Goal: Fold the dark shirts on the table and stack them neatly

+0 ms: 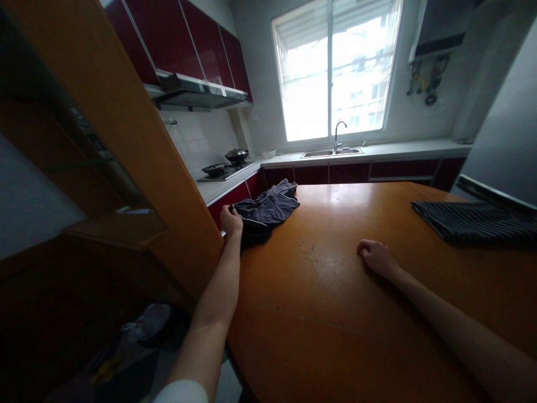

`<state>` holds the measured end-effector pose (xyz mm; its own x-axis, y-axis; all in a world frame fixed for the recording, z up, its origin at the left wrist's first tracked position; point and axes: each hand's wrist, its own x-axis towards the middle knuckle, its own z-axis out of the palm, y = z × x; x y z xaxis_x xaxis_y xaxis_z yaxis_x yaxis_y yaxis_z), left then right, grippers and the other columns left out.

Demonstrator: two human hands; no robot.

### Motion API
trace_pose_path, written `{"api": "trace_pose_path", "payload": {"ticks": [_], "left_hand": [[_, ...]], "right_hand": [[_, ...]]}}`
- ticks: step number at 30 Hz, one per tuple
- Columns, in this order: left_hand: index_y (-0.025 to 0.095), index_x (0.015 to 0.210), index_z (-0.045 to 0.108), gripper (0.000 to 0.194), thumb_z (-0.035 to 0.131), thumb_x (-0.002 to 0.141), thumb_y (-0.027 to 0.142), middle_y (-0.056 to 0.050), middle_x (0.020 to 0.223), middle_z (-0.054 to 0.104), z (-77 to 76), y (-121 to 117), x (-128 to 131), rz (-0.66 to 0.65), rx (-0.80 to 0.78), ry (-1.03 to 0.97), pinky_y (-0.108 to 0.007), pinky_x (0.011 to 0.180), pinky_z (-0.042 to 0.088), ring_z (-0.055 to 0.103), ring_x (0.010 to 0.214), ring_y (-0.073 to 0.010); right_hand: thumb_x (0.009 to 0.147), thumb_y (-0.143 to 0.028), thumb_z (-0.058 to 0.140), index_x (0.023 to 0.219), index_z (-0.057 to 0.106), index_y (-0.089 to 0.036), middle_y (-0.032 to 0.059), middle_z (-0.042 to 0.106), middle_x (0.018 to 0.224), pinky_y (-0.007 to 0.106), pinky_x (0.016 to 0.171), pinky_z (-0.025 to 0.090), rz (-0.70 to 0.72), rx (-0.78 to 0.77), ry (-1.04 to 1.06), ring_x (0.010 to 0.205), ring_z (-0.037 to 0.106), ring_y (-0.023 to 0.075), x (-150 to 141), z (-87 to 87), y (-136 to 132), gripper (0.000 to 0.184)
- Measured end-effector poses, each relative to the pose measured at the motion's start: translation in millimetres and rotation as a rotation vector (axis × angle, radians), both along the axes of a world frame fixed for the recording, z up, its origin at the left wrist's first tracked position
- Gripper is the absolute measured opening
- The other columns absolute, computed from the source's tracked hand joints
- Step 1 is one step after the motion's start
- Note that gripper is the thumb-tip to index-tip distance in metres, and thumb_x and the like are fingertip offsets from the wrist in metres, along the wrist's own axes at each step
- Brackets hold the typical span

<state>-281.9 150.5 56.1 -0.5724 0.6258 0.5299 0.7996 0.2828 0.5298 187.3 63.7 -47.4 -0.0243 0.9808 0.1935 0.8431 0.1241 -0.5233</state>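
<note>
My left hand (231,220) is closed on the edge of a grey and black garment with thin white piping (271,206), which looks like a pair of shorts. The garment lies crumpled at the left edge of the wooden table (319,302), and part of it hangs beside my fingers. Across the table, my right hand (376,256) rests on the wood with its fingers curled in, and no object shows in it. To its right lies a dark striped cloth (482,224), flat and folded.
A wooden cabinet frame (138,145) rises close at my left. Behind the table run a counter with a sink (331,152) and a stove with two pans (237,155). Bags and other things (153,322) sit low on the left. A pale appliance (507,134) stands at right.
</note>
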Motion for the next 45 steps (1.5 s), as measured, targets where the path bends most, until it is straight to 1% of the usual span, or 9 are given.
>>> {"api": "trace_pose_path", "payload": {"ticks": [5, 11, 15, 19, 23, 29, 32, 36, 45], "left_hand": [[0.019, 0.130, 0.049, 0.029, 0.033, 0.107, 0.028, -0.012, 0.120, 0.067, -0.5, 4.0, 68.6, -0.369, 0.008, 0.187, -0.030, 0.093, 0.046, 0.064, 0.112, -0.0247], [0.023, 0.111, 0.064, 0.021, 0.046, 0.101, 0.019, -0.005, 0.106, 0.072, -49.2, -10.1, 170.7, -0.868, -0.156, 0.395, -0.026, 0.088, 0.048, 0.068, 0.101, -0.0199], [0.023, 0.106, 0.067, 0.020, 0.053, 0.096, 0.014, -0.004, 0.104, 0.073, -70.6, -23.5, 201.4, -1.079, -0.248, 0.498, -0.027, 0.091, 0.049, 0.068, 0.100, -0.0188], [0.024, 0.118, 0.064, 0.027, 0.054, 0.095, 0.015, -0.006, 0.119, 0.070, -72.7, -28.7, 200.2, -1.110, -0.272, 0.540, -0.034, 0.104, 0.044, 0.063, 0.116, -0.0202], [0.023, 0.136, 0.056, 0.043, 0.055, 0.094, 0.018, -0.012, 0.148, 0.052, -73.9, -25.6, 194.3, -1.023, -0.281, 0.538, -0.050, 0.117, 0.029, 0.042, 0.141, -0.0276], [0.030, 0.138, 0.058, 0.046, 0.047, 0.095, 0.016, -0.011, 0.146, 0.055, -78.5, -23.0, 191.4, -1.000, -0.367, 0.555, -0.054, 0.110, 0.037, 0.048, 0.137, -0.0318], [0.031, 0.139, 0.058, 0.048, 0.046, 0.095, 0.014, -0.010, 0.147, 0.055, -77.3, -31.7, 196.9, -1.034, -0.374, 0.575, -0.058, 0.112, 0.033, 0.048, 0.137, -0.0315], [0.032, 0.141, 0.056, 0.051, 0.046, 0.095, 0.013, -0.008, 0.147, 0.054, -78.7, -55.1, 217.1, -1.130, -0.358, 0.631, -0.054, 0.113, 0.032, 0.048, 0.137, -0.0297], [0.036, 0.149, 0.046, 0.053, 0.055, 0.097, 0.044, -0.011, 0.148, 0.052, -78.9, -146.5, 266.8, -1.490, -0.218, 0.787, -0.049, 0.106, 0.039, 0.051, 0.133, -0.0333]], "right_hand": [[0.085, -0.017, 0.052, 0.081, 0.074, -0.023, 0.0035, 0.076, 0.090, 0.027, 0.071, 0.041, 0.000, -0.007, -0.010, 0.083, 0.067, 0.0194, -0.4, 2.2, -0.6, 0.023], [0.083, -0.016, 0.054, 0.080, 0.074, -0.023, 0.0029, 0.076, 0.090, 0.027, 0.072, 0.042, 0.004, 0.005, 0.026, 0.085, 0.068, 0.0192, 0.9, 1.3, 0.9, 0.022], [0.082, -0.017, 0.056, 0.083, 0.074, -0.022, 0.0042, 0.076, 0.090, 0.027, 0.072, 0.044, -0.013, 0.014, 0.087, 0.084, 0.068, 0.0190, 2.0, -0.2, 3.0, 0.019], [0.082, -0.018, 0.056, 0.085, 0.074, -0.022, 0.0050, 0.076, 0.092, 0.026, 0.074, 0.045, -0.024, 0.022, 0.105, 0.085, 0.068, 0.0185, 1.8, -1.1, 4.1, 0.019], [0.082, -0.019, 0.057, 0.086, 0.075, -0.023, 0.0044, 0.077, 0.093, 0.027, 0.076, 0.045, -0.050, 0.012, 0.092, 0.088, 0.068, 0.0190, 1.1, -0.7, 3.6, 0.019], [0.079, -0.020, 0.059, 0.083, 0.075, -0.023, 0.0054, 0.076, 0.092, 0.028, 0.077, 0.046, -0.056, 0.006, 0.121, 0.086, 0.068, 0.0193, 0.8, 0.3, 2.8, 0.017], [0.073, -0.018, 0.058, 0.076, 0.074, -0.022, 0.0041, 0.074, 0.080, 0.027, 0.074, 0.046, -0.066, 0.042, 0.329, 0.077, 0.067, 0.0179, 1.2, -1.5, 5.9, 0.016], [0.068, -0.023, 0.052, 0.071, 0.071, -0.019, 0.0031, 0.068, 0.067, 0.026, 0.060, 0.047, -0.112, 0.142, 0.660, 0.064, 0.062, 0.0172, 4.6, -3.8, 14.8, 0.019], [0.069, -0.038, 0.048, 0.081, 0.068, -0.016, 0.0066, 0.065, 0.072, 0.026, 0.050, 0.043, -0.376, 0.343, 0.846, 0.061, 0.058, 0.0176, 43.1, -6.1, 32.4, 0.032]]}}
